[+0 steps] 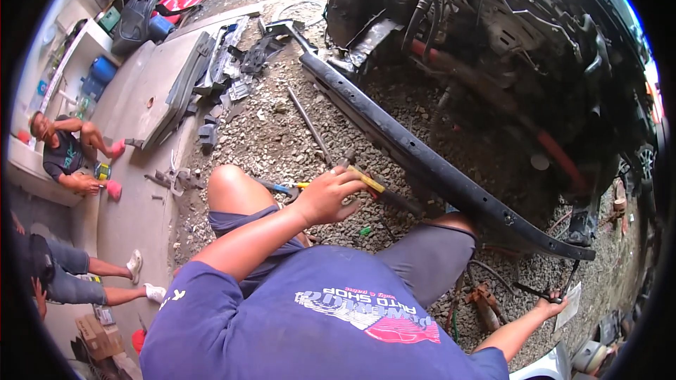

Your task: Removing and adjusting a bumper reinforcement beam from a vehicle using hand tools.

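Before me a long black metal bumper beam (422, 155) runs from the upper middle to the lower right, along the front of a stripped vehicle. My right hand (551, 307) is closed around a dark wrench-like tool (535, 291), at the beam's near right end; a thin dark rod (570, 278) rises from the grip to that end. My left hand (329, 195) is out over the gravel, thumb and fingers apart. Its fingertips are by the yellow grip of a hammer-like tool (372, 181), and whether they touch is hard to see. A blue-handled tool (276, 187) is by my knee.
A metal rod (308, 125) lies on the gravel (260, 127). Broken dark car parts (243, 63) and a large flat panel (169, 91) are at left. One person (67, 151) sits on the left; another person's legs (91, 267) show below. Hoses (436, 0) hang in the engine bay.
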{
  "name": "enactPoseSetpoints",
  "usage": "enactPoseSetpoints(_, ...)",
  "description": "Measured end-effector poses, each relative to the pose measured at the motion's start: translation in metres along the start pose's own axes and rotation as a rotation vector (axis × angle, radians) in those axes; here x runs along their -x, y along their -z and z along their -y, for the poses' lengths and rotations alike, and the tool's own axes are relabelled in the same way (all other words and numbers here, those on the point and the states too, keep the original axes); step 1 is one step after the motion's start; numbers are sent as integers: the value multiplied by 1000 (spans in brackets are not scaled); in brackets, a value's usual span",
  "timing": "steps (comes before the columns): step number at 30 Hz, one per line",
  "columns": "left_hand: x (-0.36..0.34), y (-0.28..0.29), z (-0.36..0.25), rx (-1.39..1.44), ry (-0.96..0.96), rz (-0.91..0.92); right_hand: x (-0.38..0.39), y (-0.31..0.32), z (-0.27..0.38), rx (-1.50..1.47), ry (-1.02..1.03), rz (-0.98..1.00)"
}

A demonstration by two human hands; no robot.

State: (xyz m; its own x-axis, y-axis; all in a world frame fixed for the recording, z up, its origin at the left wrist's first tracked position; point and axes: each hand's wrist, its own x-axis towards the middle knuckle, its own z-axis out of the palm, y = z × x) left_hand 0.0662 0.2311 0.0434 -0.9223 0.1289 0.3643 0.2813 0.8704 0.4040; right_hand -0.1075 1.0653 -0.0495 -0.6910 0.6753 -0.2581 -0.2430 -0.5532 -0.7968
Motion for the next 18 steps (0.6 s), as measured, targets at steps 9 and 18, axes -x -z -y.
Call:
enactPoseSetpoints(9, 13, -29, 7, 60, 26, 219, 49, 53, 7, 107, 180, -310)
enactPoseSetpoints(18, 1, -37, -19, 19, 90, 271, 134, 14, 16, -309, 143, 34)
